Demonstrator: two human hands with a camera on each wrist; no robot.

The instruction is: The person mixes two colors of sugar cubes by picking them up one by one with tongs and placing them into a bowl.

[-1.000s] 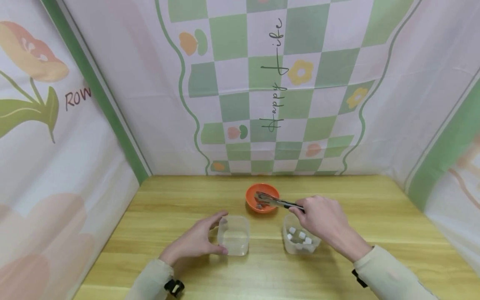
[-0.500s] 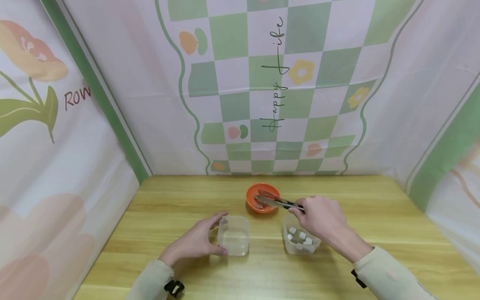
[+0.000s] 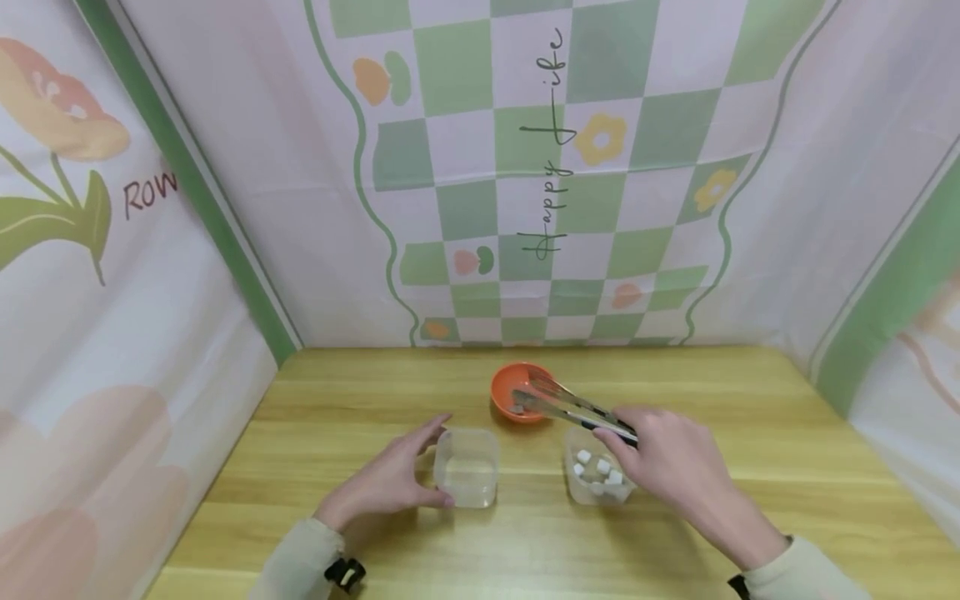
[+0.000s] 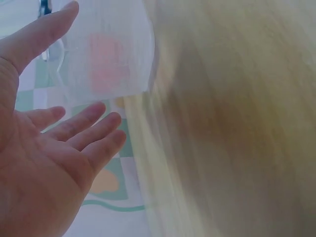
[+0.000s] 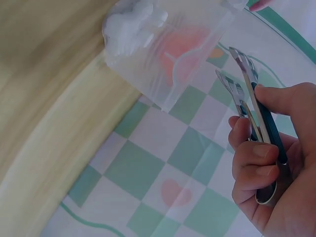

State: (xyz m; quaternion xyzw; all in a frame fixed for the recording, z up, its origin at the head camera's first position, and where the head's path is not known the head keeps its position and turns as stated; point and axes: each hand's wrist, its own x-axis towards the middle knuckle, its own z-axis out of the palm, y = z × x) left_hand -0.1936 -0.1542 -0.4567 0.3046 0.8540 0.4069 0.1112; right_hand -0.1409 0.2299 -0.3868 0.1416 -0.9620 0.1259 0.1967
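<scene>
My right hand (image 3: 671,462) grips metal tongs (image 3: 576,417) with dark handles. The tongs' tips are spread apart over the orange bowl (image 3: 501,382), and in the right wrist view nothing shows between them. Small brownish pieces (image 3: 517,408) lie in the bowl, partly covered by the tongs. Below the tongs stands a clear plastic container (image 3: 600,497) with several white cubes (image 3: 603,467). Beside a second clear container (image 3: 468,479), my left hand (image 3: 384,482) holds its thumb and fingers spread at the left side. Whether they touch it, I cannot tell.
The wooden table (image 3: 525,558) carries both containers, with the bowl behind them. A patterned cloth (image 3: 525,192) rises at the table's far edge, and more cloth hangs at the left and right sides.
The right hand has moved a little right and toward me, and the tongs' tips have spread wider over the bowl. My left hand stays beside its container.
</scene>
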